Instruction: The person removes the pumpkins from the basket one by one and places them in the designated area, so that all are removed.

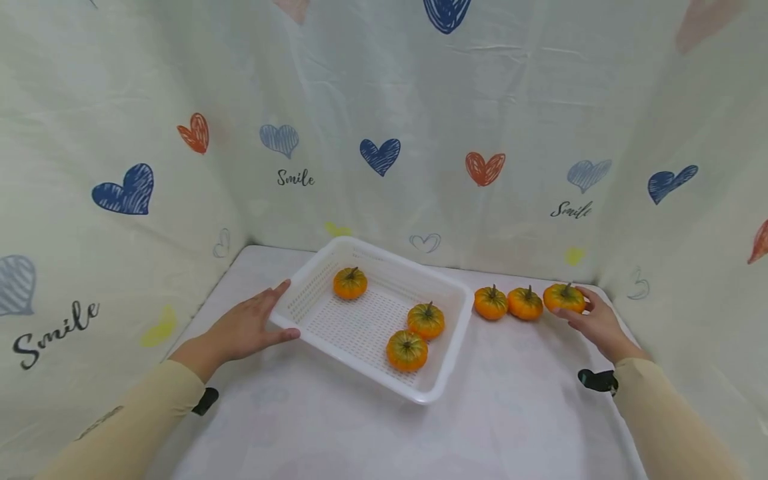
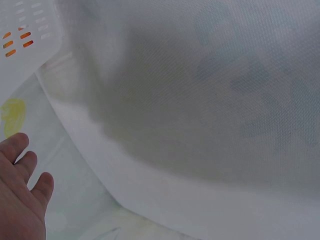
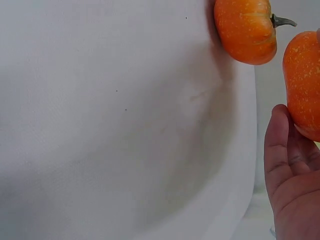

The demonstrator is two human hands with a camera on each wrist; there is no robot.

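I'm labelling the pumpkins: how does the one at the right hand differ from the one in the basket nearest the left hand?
The held pumpkin is outside the white basket; the basket pumpkin sits inside it. The right hand grips the held pumpkin, while no hand touches the basket pumpkin. Both are orange, with a greenish top and a stem.

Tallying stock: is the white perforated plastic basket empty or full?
Neither: the white basket holds three round orange pumpkins, with much of its perforated floor bare.
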